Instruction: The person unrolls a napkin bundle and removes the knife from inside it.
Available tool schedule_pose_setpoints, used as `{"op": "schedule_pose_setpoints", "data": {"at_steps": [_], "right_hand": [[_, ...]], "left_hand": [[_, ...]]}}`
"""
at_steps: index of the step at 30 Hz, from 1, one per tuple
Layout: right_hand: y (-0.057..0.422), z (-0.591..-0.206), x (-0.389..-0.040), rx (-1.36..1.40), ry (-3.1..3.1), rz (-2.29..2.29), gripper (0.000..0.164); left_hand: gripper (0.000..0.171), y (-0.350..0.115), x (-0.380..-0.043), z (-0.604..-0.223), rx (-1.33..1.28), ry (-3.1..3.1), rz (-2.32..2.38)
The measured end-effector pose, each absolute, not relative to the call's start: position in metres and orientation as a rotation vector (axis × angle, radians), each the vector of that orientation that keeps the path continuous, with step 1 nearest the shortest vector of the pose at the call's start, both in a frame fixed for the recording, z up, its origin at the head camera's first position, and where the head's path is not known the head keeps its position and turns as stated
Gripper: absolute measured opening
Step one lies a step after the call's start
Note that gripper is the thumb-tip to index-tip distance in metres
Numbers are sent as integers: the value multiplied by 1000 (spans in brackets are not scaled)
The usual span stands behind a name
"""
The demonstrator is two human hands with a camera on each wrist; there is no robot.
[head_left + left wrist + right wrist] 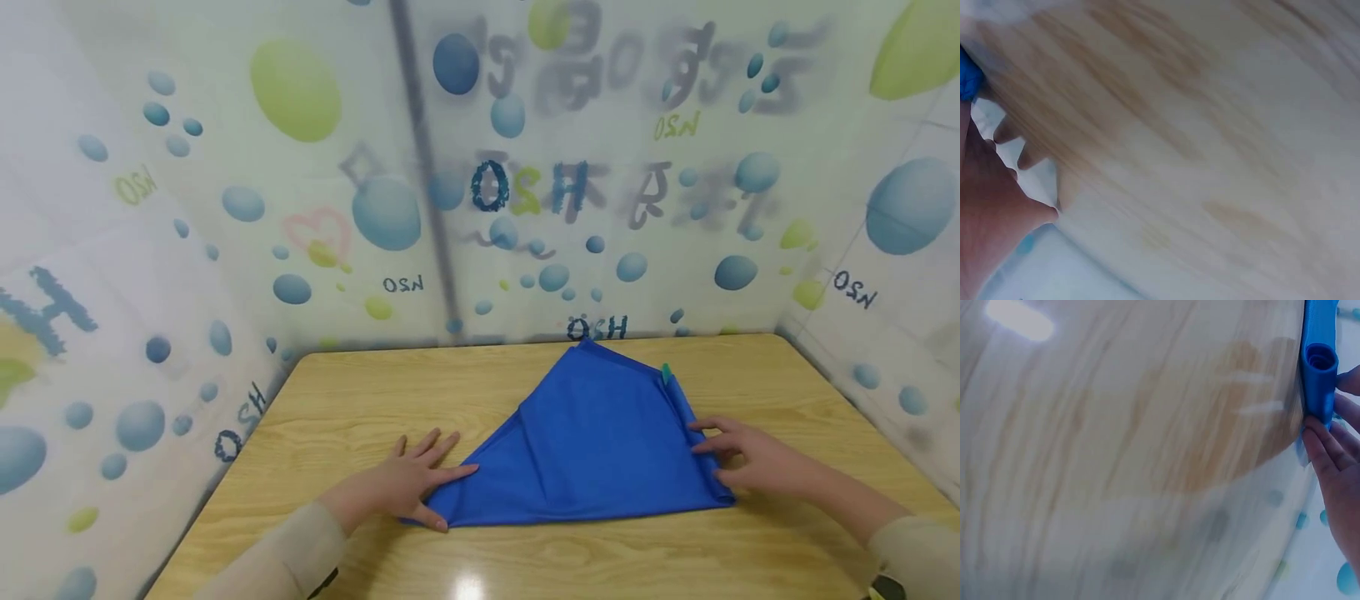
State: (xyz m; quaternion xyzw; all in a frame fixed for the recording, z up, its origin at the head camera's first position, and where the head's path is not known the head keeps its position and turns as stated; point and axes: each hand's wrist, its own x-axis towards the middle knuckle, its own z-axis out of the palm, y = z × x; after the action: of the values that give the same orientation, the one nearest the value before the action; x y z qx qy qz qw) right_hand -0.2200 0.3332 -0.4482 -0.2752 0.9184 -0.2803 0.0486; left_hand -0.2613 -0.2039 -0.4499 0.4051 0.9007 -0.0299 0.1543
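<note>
A blue cloth (pixel 611 442) lies on the wooden table, narrowing to a corner at the left and rising to a peak at the far side. Its right edge is wound into a narrow roll (pixel 693 433), whose spiral end (pixel 1321 357) shows in the right wrist view. My left hand (pixel 412 483), fingers spread, rests at the cloth's left corner, thumb and index finger on the fabric. My right hand (pixel 765 461) holds the roll from the right with bent fingers (pixel 1319 447) and thumb. A small green piece (pixel 666 373) pokes out at the roll's far end.
The table (pixel 360 392) has a pale wood grain and a bright reflection near its front. Behind it and at both sides hang light sheets (pixel 495 250) printed with blue and green bubbles and lettering.
</note>
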Motion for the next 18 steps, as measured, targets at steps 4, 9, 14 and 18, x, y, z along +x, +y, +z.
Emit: {"op": "schedule_pose_setpoints", "data": {"at_steps": [4,9,14,18], "right_hand": [[322,-448,-220,-870,2776,-857,29],[309,-449,-220,-932,2779,-826,25],[300,-449,-221,-936,2772,-803,23],[293,-450,-223,-968,2764,-793,22]], "left_hand": [[87,-216,-263,-449,1161,2579,-90],[87,-231,-264,-448,1143,2565,-46],[88,-244,-265,-446,1153,2559,-23],[87,-254,-266,-442,1165,2574,-53]]}}
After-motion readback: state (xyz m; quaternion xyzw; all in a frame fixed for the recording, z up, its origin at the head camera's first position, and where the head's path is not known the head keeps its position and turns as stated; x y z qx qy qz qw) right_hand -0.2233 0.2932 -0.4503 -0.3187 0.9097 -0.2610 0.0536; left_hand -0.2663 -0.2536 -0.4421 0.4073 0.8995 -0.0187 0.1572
